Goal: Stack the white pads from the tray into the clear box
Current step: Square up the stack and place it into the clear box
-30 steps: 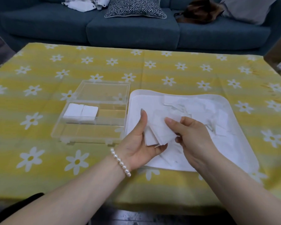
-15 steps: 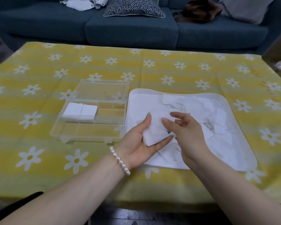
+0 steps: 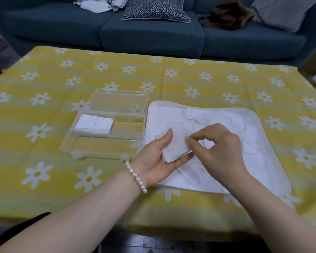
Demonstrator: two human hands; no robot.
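A white tray [image 3: 274, 172] lies right of centre with several loose white pads [image 3: 217, 115] scattered in it. Left of it sits the clear box [image 3: 102, 148], lid folded back, with two stacks of pads [image 3: 94, 123] in its back-left compartments. My left hand [image 3: 159, 159] holds a small stack of white pads [image 3: 175, 148] over the tray's left part, thumb on top and fingers beneath. My right hand [image 3: 217, 147] is beside it, thumb and forefinger pinching at the right edge of that stack.
The table is covered by a yellow cloth with white daisies [image 3: 190, 79]. A blue sofa [image 3: 153, 33] with cushions and clothes stands behind the far edge. A pearl bracelet [image 3: 136, 177] is on my left wrist.
Both hands have dropped slightly toward the tray. My right hand has curled into a pinch at the stack's right edge, and the fanned pads in my left hand lie squarer.
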